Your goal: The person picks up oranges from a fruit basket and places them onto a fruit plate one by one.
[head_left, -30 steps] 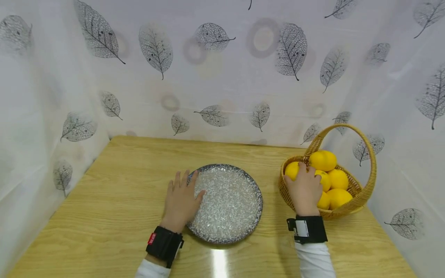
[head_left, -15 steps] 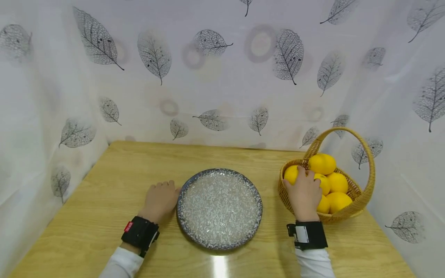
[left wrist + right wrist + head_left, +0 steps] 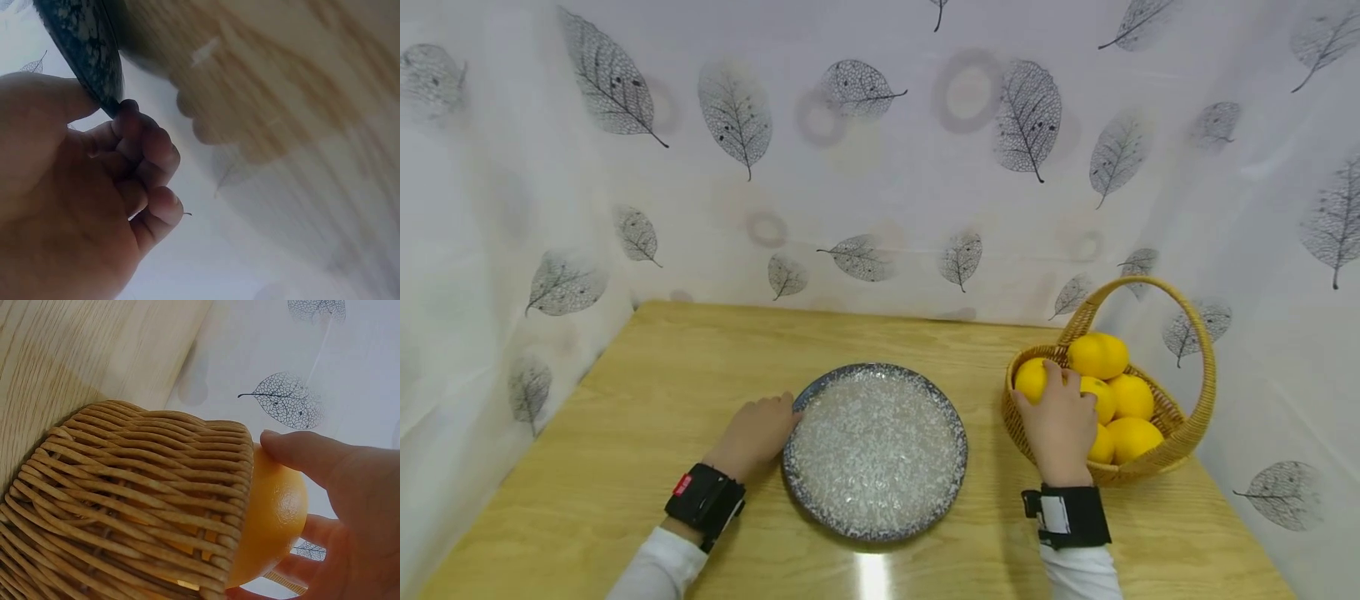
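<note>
A round speckled grey plate [image 3: 880,450] with a dark rim lies on the table. My left hand [image 3: 758,433] pinches its left rim; in the left wrist view the thumb is above the plate edge [image 3: 87,47] and curled fingers are beneath it. My right hand [image 3: 1060,429] reaches into a wicker basket [image 3: 1180,437] of yellow-orange fruit. It grips an orange [image 3: 272,512] at the basket's near-left side, thumb on one side and fingers round the other. Part of that orange is hidden behind the basket wall in the right wrist view.
Several more oranges [image 3: 1131,396] fill the basket, whose tall handle [image 3: 1206,358] arches over its right side. Behind the wooden table [image 3: 625,400] hangs a white curtain [image 3: 880,192] with a leaf print, which also runs along both sides.
My left hand has moved left off the plate's top, then in to its left rim, which it now pinches. The right hand has stayed at the orange in the basket.
</note>
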A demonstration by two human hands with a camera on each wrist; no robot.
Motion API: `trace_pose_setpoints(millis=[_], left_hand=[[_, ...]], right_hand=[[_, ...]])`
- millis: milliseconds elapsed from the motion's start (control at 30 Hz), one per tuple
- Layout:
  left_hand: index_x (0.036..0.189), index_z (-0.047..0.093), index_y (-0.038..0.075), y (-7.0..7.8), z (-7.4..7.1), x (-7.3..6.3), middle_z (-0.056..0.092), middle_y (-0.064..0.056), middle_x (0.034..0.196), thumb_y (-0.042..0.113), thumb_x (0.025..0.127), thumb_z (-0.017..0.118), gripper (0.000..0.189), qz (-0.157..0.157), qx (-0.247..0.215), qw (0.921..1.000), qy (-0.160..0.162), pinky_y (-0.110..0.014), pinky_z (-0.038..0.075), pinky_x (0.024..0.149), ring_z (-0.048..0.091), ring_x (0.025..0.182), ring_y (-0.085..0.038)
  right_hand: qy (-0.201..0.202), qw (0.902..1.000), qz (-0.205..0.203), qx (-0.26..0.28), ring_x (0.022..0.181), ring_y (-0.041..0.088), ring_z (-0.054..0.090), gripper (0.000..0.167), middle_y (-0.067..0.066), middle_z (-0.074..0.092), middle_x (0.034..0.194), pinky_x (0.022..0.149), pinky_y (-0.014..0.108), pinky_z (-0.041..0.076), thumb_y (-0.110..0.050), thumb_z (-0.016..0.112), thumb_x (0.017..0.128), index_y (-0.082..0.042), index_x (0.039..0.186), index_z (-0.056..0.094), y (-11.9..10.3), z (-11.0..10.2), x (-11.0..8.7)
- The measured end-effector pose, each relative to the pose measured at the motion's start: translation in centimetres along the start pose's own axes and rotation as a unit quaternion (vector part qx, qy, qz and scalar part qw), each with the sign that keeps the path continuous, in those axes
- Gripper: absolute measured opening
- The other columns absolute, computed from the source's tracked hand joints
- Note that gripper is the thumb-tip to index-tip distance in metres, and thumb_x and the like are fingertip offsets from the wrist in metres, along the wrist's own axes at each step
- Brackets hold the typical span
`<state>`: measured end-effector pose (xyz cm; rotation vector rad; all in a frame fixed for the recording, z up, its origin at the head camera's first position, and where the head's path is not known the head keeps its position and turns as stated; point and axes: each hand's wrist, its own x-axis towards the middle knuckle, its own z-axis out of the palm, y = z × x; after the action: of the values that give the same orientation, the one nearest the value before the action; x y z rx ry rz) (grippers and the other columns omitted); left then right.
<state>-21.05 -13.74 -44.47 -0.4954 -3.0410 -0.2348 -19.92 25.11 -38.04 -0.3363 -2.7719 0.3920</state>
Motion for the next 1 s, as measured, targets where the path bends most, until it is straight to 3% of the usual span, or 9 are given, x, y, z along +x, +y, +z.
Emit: trace_pose_setpoints(millis=[300,633,800,1000], left_hand=[[0.11,0.065,-0.007,-0.4,0.6,-0.4,0.072,-0.023,0.092,0.025,0.105,0.055,0.034,0.016,0.006,0.9998,0.001,-0.054,0.06,0.076,0.071,0.09,-0.04],[0.105,0.065,-0.005,0.5,0.1,-1.3,0.071,-0.021,0.086,0.025,0.103,0.059,0.031,0.023,0.012,0.9997,-0.001,-0.053,0.059,0.076,0.071,0.085,-0.038],[0.116,0.062,-0.01,0.7,-0.5,-1.3,0.071,-0.025,0.098,0.025,0.103,0.06,0.038,0.026,0.007,0.9996,-0.007,-0.054,0.06,0.08,0.071,0.092,-0.04],[0.13,0.054,-0.011,0.8,-1.2,-1.2,0.07,-0.027,0.115,0.019,0.101,0.062,0.043,0.035,-0.043,0.9983,-0.018,-0.053,0.06,0.085,0.07,0.101,-0.04]], right_hand=[[0.004,1.0,0.004,0.007,0.107,0.062,0.05,0.066,0.035,0.046,0.142,0.087,0.065,0.047,-0.031,0.07,0.095,0.002,0.147,0.046,-0.2,0.1,-0.1],[0.006,0.9998,0.007,0.015,0.1,0.062,0.051,0.067,0.035,0.043,0.144,0.083,0.065,0.047,-0.03,0.071,0.094,0.0,0.148,0.045,-0.2,0.1,-0.1],[0.017,0.9989,0.0,0.044,0.095,0.059,0.049,0.066,0.035,0.041,0.145,0.08,0.062,0.045,-0.024,0.072,0.093,0.0,0.147,0.044,-0.1,0.2,-0.1],[0.041,0.9963,-0.012,0.075,0.1,0.057,0.048,0.063,0.034,0.044,0.144,0.082,0.062,0.044,-0.018,0.077,0.089,0.0,0.144,0.05,-0.3,0.4,-0.3]])
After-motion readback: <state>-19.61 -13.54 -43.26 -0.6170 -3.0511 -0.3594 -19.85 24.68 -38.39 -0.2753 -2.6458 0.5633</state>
